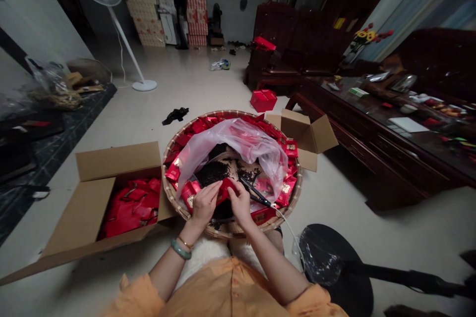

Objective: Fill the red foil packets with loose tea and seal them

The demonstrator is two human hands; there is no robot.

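Note:
Both hands meet over the near rim of a round woven basket [171,193] on my lap. My left hand [204,204] and my right hand [240,203] are closed on the same small red packet [225,189], pinching it from either side. Black scissors [255,192] lie just right of my right hand. The basket holds several red packets [288,148] around its edge, a heap of dark loose tea [213,172] and a crumpled clear plastic bag [238,146] over the middle.
An open cardboard box [92,163] with red packets [130,205] stands at my left. A smaller open box [307,133] sits beyond the basket at the right. A dark wooden table [390,148] runs along the right, a standing fan [111,15] stands far left, and a black round fan base [334,262] lies near right.

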